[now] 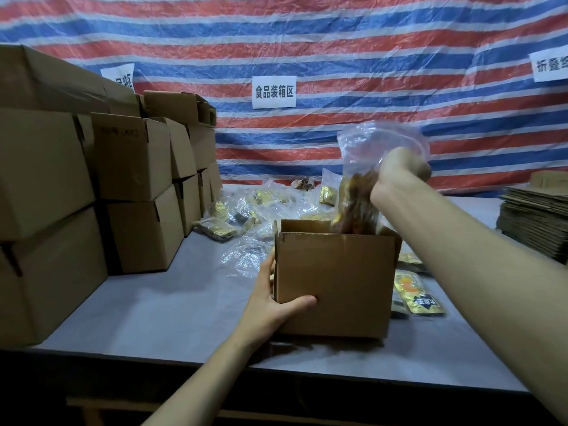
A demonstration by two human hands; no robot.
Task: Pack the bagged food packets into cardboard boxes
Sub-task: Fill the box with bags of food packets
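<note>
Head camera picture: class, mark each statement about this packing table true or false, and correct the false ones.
1. The right hand holds a clear plastic bag of food packets at the top of the open brown cardboard box. True.
2. The left hand lies flat on the grey table, apart from the box. False: it grips the box's near left corner, thumb on the front face.
3. Closed brown cardboard boxes are stacked at the table's left. True.
4. The pile of flattened cardboard sheets lies at the table's left. False: it lies at the far right.
</note>
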